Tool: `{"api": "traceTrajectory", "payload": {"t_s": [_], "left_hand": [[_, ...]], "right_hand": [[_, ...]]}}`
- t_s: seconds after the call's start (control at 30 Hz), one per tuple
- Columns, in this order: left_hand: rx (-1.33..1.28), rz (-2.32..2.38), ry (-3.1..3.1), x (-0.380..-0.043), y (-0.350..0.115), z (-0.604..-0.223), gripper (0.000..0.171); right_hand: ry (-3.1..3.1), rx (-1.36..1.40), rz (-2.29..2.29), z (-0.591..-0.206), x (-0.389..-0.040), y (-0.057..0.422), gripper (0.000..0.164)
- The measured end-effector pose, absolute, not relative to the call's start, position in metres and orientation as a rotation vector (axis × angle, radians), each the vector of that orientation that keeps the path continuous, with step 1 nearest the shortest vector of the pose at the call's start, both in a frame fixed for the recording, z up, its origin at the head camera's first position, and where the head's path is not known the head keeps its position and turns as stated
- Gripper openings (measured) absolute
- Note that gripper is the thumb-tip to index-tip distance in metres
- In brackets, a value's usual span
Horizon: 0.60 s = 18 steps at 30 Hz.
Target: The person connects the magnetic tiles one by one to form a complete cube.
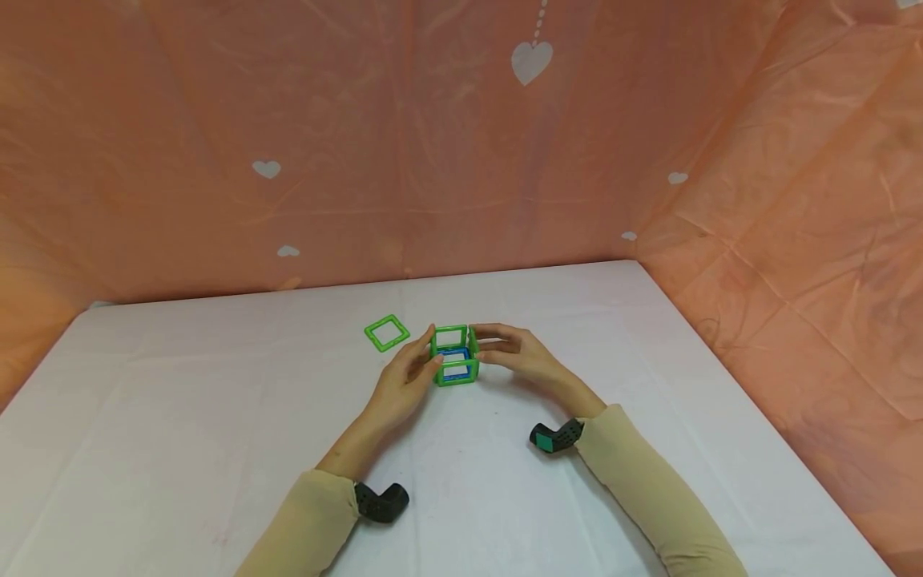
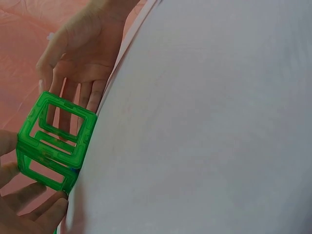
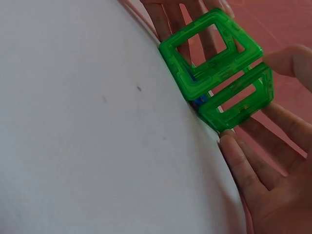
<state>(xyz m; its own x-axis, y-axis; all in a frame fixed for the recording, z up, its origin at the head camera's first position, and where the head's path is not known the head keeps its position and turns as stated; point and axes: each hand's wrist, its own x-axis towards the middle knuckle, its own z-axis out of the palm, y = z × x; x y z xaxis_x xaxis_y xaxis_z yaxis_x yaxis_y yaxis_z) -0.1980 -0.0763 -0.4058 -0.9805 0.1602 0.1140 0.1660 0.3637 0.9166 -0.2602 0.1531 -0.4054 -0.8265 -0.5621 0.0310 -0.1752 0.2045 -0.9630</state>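
An open-topped box of green square magnetic tiles [image 1: 457,364] stands on the table over a blue tile [image 1: 454,349] at its base. My left hand [image 1: 399,385] holds its left side, thumb by the front corner and index finger by the back one. On the opposite side my right hand [image 1: 530,353] holds the right green tile [image 3: 236,88] between thumb and fingers. A narrow gap shows between that tile and the front tile [image 3: 225,74] in the right wrist view. From the left wrist, the left side tile [image 2: 46,165] meets the front tile's edge.
One loose green square tile [image 1: 379,323] lies flat behind my left hand. A white cloth covers the table [image 1: 216,433]. Orange sheeting [image 1: 404,160] with white hearts hangs behind and to the right. Black wrist cameras [image 1: 382,503] stick out from both sleeves.
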Motion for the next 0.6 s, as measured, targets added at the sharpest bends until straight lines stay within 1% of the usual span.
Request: {"api": "traceTrajectory", "payload": {"t_s": [0.3, 0.5, 0.6], "left_hand": [[-0.295, -1.736, -2.593, -0.1988, -0.0756, -0.4058, 0.055], [-0.290, -1.735, -2.590, -0.1992, -0.0754, -0.4057, 0.055], [-0.296, -1.724, -2.593, -0.1993, -0.0756, -0.4057, 0.055]], "right_hand": [[2.156, -0.674, -1.618, -0.4057, -0.2594, 0.1526, 0.051], [2.176, -0.617, -1.542, -0.3993, -0.2590, 0.1500, 0.063], [2.234, -0.577, -1.485, -0.3973, -0.2604, 0.1480, 0.064]]}}
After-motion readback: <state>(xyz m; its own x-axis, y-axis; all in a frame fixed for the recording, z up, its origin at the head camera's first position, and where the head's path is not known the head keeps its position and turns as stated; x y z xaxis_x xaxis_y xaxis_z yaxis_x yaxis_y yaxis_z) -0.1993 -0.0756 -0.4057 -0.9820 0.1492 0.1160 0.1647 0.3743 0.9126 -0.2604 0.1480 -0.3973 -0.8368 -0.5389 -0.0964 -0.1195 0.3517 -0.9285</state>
